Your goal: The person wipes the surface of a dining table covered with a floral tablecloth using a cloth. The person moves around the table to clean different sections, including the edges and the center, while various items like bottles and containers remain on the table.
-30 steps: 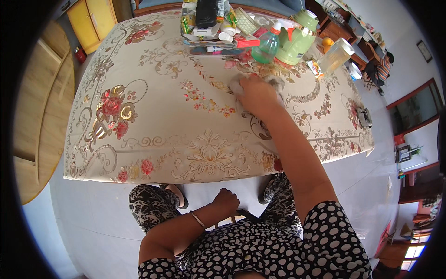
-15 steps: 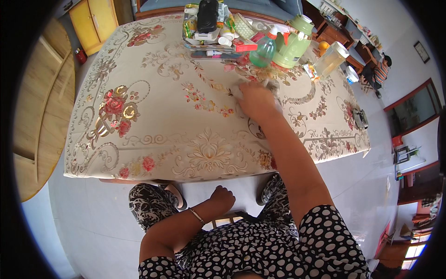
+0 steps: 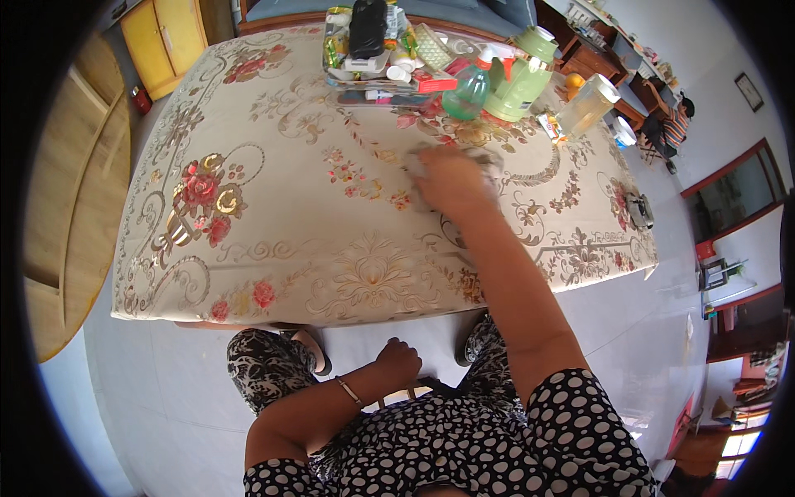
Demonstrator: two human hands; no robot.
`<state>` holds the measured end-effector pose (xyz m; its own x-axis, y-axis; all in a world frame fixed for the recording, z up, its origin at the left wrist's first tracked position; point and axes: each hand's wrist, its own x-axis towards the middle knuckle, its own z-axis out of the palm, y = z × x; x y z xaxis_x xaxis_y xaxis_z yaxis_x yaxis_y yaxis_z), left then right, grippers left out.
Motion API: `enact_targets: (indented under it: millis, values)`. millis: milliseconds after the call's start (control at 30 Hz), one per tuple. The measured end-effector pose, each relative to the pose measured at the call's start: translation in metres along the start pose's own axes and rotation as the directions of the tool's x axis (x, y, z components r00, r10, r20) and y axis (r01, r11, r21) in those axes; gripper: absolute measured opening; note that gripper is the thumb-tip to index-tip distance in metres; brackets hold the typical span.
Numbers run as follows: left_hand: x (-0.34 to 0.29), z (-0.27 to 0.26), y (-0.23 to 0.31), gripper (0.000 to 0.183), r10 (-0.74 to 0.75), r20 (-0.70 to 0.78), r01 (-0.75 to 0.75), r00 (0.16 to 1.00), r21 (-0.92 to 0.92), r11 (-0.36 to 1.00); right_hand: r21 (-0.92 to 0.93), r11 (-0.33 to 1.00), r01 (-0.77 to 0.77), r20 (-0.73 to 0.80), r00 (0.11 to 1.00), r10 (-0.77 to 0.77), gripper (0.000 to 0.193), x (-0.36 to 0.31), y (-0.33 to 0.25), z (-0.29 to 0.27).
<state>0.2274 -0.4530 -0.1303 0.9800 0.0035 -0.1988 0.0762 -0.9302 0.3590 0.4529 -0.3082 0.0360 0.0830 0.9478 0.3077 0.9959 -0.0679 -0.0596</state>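
Stretched out over the table, my right hand (image 3: 450, 180) presses down on a pale rag (image 3: 490, 162), which pokes out on both sides of it. Motion blurs the fingers somewhat. Beneath the rag is a cream tablecloth (image 3: 306, 207) printed with red roses and brown scrolls. My left hand (image 3: 399, 361) is curled into a loose fist above my lap, short of the table's near edge, and nothing shows in it. Beyond the rag stand a green spray bottle (image 3: 467, 93) with a red and white head and a light green thermos jug (image 3: 522, 79).
A crowded organizer tray (image 3: 389, 84) of small packages sits at the far edge. To the right are a clear jar (image 3: 590, 108) with a white lid, a white-and-blue tub (image 3: 623, 132) and a metal object (image 3: 640, 211). A round wooden board (image 3: 79, 199) stands at left. Someone (image 3: 672, 128) sits far off.
My right hand and the rag have shifted slightly left on the tablecloth. My left hand stays curled in nearly the same place.
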Motion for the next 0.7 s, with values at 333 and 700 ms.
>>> enact_targets:
  millis: [333, 700]
  values:
    - [0.010, 0.008, -0.016, 0.017, -0.019, -0.069, 0.021, 0.997, 0.024, 0.999, -0.001, 0.991, -0.133, 0.142, 0.981, 0.132, 0.041, 0.000, 0.039, -0.024]
    - [0.002, 0.008, -0.014, 0.019, -0.048, -0.055, 0.049, 0.997, 0.026, 0.998, -0.300, 0.713, -0.634, -0.081, 0.761, 0.643, 0.045, -0.135, 0.225, -0.041]
